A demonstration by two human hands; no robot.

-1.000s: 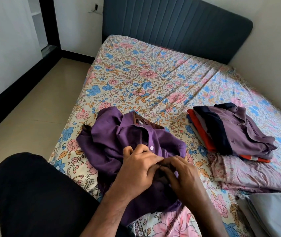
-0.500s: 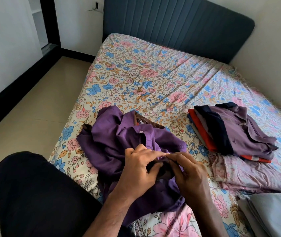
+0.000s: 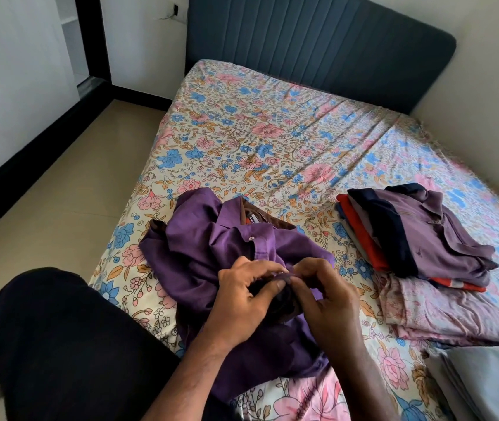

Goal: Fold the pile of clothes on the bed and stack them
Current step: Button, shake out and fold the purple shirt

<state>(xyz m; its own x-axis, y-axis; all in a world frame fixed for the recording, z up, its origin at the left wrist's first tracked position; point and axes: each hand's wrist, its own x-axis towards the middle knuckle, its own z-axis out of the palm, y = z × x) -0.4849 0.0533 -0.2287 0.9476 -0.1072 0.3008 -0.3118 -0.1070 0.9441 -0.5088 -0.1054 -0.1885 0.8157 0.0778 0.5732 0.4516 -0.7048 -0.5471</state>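
Note:
A purple button shirt (image 3: 199, 247) with a brown inner collar lies crumpled on the near part of the bed (image 3: 257, 141). My left hand (image 3: 242, 302) and my right hand (image 3: 330, 302) meet over its front, both pinching the shirt's placket edge between thumb and fingers. To the right sits a stack of folded clothes (image 3: 418, 238): a mauve shirt with a navy band on top, red and grey pieces under it. A folded pale pink floral cloth (image 3: 442, 314) lies beneath and in front of that stack.
The floral sheet covers the bed up to a dark blue headboard (image 3: 318, 47). A grey folded cloth (image 3: 491, 384) sits at the bottom right corner. My black-clad knee (image 3: 59, 344) is at the bed's left edge, above a beige tiled floor (image 3: 59, 192). A wall runs close along the right.
Both hands have lifted slightly and shifted along the shirt's front edge, still pinching it together. The shirt and the folded stack lie as before.

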